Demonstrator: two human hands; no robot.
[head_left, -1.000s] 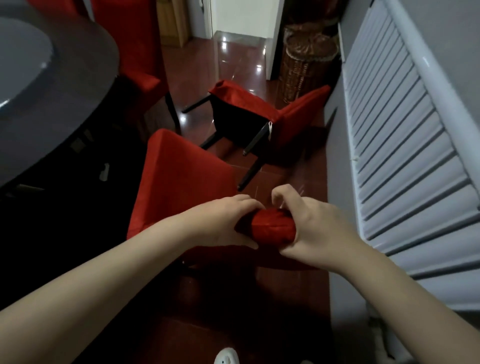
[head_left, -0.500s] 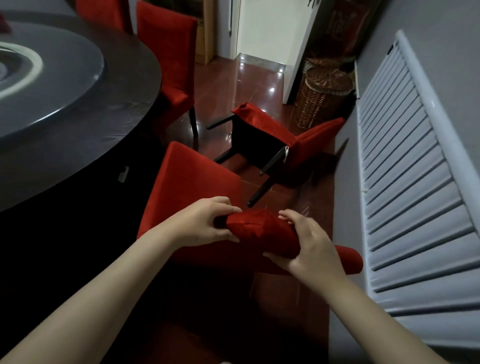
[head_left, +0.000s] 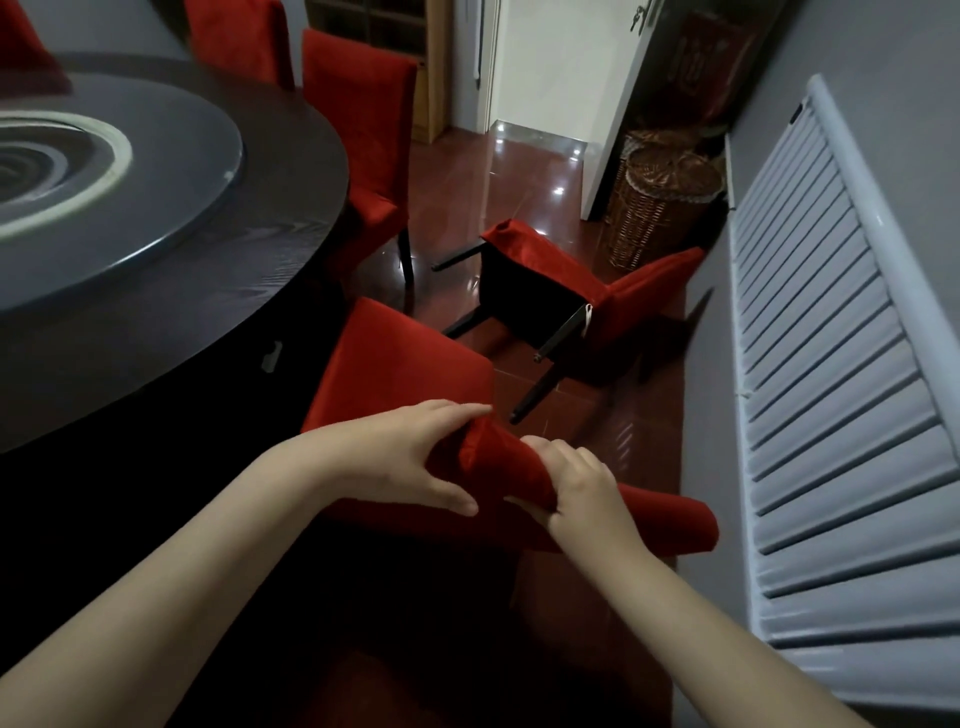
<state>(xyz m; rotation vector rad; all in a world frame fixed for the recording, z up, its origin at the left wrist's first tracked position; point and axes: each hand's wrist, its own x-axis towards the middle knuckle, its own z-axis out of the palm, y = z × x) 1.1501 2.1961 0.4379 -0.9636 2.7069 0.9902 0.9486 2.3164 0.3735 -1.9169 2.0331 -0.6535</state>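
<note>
The red chair cover (head_left: 493, 467) is a plain, bright red cloth with a soft sheen, stretched over the nearest chair (head_left: 400, 364) and bunched into a thick roll at the top of the backrest. That roll lies low in the middle of the view, just beside the round table (head_left: 218, 312). Its long axis runs along the backrest top, from upper left down to the lower right, where its rounded far end points toward the white radiator (head_left: 831, 374). The left hand (head_left: 395, 462) pinches the roll's left end, fingers laid over the top and thumb underneath. The right hand (head_left: 582, 488) grips the roll from the other side with its fingers curled round the cloth, so the 2 hands sit close together on it.

Beyond the seat, an overturned chair (head_left: 571, 296) with the same red cover lies on the glossy red-brown floor (head_left: 498, 197), legs sticking out. A wicker basket (head_left: 660, 213) stands behind it near the open door (head_left: 618, 104). On the table rests a glass turntable (head_left: 171, 171), and 2 more red chairs (head_left: 358, 130) stand upright at its far edge
</note>
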